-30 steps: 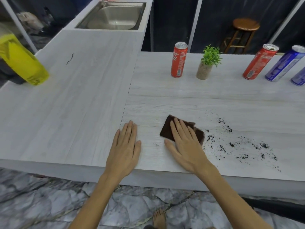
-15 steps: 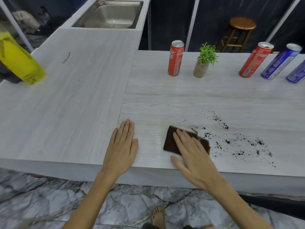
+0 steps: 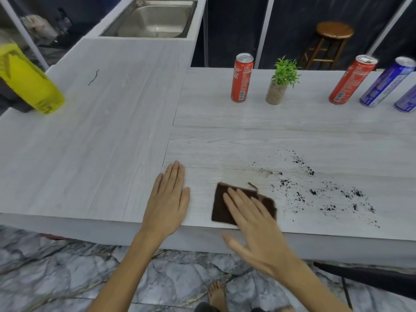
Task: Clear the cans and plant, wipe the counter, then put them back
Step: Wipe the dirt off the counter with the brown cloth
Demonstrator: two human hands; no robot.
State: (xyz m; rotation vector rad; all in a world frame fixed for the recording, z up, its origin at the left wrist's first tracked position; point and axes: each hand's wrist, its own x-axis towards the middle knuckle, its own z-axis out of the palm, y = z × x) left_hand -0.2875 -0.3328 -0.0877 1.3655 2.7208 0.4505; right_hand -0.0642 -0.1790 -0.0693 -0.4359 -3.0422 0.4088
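My right hand (image 3: 254, 224) presses flat, with straight fingers, on a dark brown cloth (image 3: 221, 207) at the front edge of the pale wood-grain counter (image 3: 126, 136). Black crumbs (image 3: 326, 194) lie scattered to the right of the cloth. My left hand (image 3: 167, 199) rests flat on the counter left of the cloth. Along the far edge stand a red can (image 3: 241, 81), a small potted plant (image 3: 280, 83), a second red can (image 3: 351, 83) and two blue cans (image 3: 386, 83) (image 3: 406, 102), the last one cut off by the frame.
A yellow spray bottle (image 3: 29, 82) stands at the far left of the counter. A steel sink (image 3: 153, 19) is set in at the back left. A wooden stool (image 3: 327, 41) stands behind the counter. Marble floor and a bare foot (image 3: 217, 296) show below.
My right hand has dragged the cloth toward the counter's front edge, a little to the left. The left hand stays flat in place. Cans and plant have not moved.
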